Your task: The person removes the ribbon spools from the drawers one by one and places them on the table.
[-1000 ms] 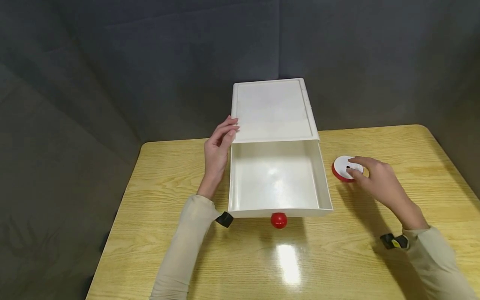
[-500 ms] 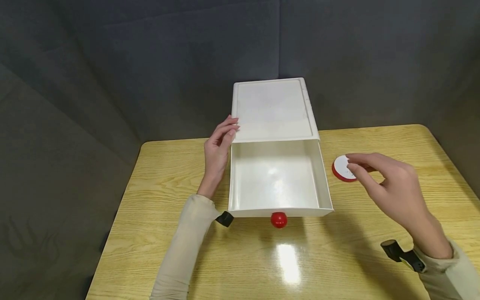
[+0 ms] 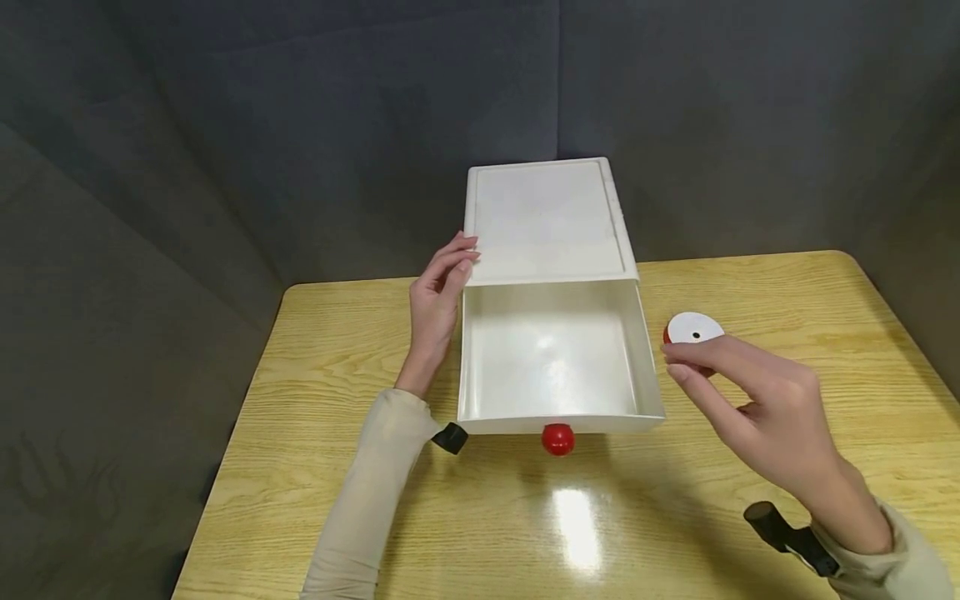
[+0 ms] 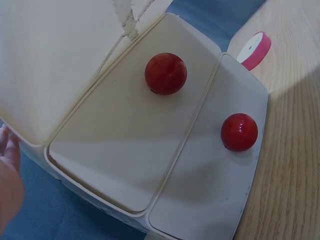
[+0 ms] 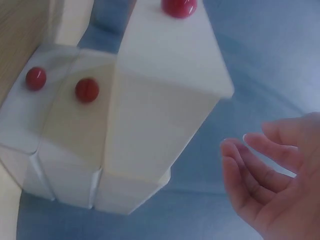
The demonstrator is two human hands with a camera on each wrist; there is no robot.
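A white drawer cabinet (image 3: pixel 551 221) stands at the back of the table, its top drawer (image 3: pixel 551 354) pulled out toward me. That drawer is bare inside and has a red ball knob (image 3: pixel 558 439). My left hand (image 3: pixel 435 312) rests its fingertips on the cabinet's upper left edge. To the right of the drawer, my right hand (image 3: pixel 772 408) hovers with bent fingers and holds nothing visible. Behind its fingertips lies a flat spool (image 3: pixel 692 326), white on top with a red rim and a centre hole. My right hand partly covers it in the head view.
Below the pulled-out drawer, two lower drawers show in the left wrist view, each with a red knob: the middle knob (image 4: pixel 166 73) and the bottom knob (image 4: pixel 239 132). A dark curtain (image 3: pixel 337 150) hangs behind the wooden table (image 3: pixel 330 358).
My right hand has come off the spool, first back to the right, then toward the front and slightly left. The spool stays in place. My left hand and the drawer have not visibly moved.
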